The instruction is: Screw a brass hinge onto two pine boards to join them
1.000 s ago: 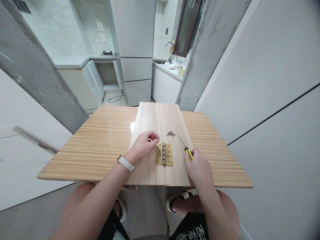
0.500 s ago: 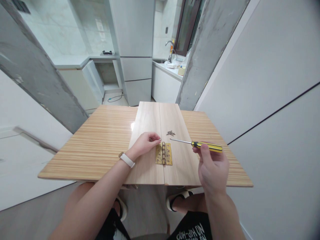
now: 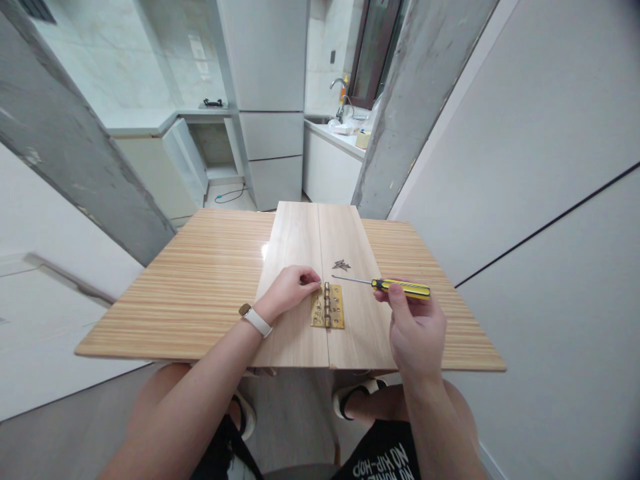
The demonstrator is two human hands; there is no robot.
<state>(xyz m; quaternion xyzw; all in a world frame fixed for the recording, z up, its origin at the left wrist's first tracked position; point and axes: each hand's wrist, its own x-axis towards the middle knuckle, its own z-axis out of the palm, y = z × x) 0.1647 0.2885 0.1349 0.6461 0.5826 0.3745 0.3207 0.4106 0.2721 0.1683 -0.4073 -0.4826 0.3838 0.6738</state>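
Observation:
A brass hinge [image 3: 336,307] lies unfolded across the seam between two pale wooden boards [image 3: 295,230]. My left hand [image 3: 295,287] rests at the upper left corner of the hinge, thumb and fingertips pinched on a small screw [image 3: 319,281] that is mostly hidden. My right hand [image 3: 417,333] grips a screwdriver [image 3: 405,288] by its yellow and black handle. Its shaft points left, held above the right board, with the tip apart from the hinge and the screw. Just beyond the tip lies a small pile of loose screws [image 3: 341,265].
Both boards lie on a striped wooden table [image 3: 200,280], whose near edge is just in front of my knees. Behind it stand a tall fridge [image 3: 273,133] and a counter with a sink and faucet [image 3: 341,100]. A white panel [image 3: 525,167] rises at the right.
My right hand has moved the screwdriver left, bringing its tip closer to my left hand. The left hand stays by the corner of the hinge, still pinching the screw.

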